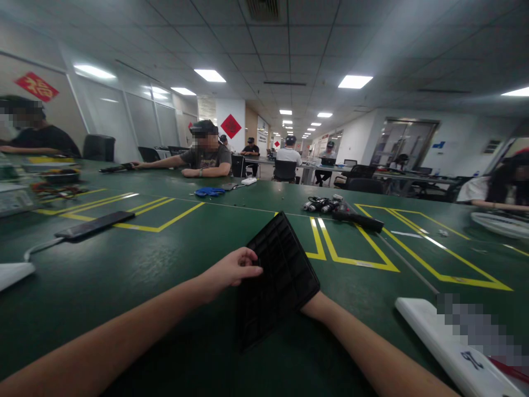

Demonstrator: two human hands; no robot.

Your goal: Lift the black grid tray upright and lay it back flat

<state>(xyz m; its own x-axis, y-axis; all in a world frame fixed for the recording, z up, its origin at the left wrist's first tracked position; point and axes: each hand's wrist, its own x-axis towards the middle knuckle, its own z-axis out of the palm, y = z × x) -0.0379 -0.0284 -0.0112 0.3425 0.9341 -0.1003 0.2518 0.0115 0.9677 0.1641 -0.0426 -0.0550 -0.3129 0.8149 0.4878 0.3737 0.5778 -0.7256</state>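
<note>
A black tray (281, 275) divided into small compartments stands tilted in front of me, its compartment side facing my left hand. My right hand (313, 306) supports it from behind; only the wrist area shows and the fingers are hidden by the tray. At the tray's left side, my left hand (237, 267) is closed in a pinch, thumb and bent fingers near the compartments. Something small and dark may be between those fingertips, too small and dim to name.
Yellow tape outlines mark the green table (173, 286). A black phone (97, 226) with a white cable lies left. Dark cylindrical tools with cables (326, 204) lie beyond the tray, near a blue item (209, 192). A white device (450, 342) sits right. Several people sit around.
</note>
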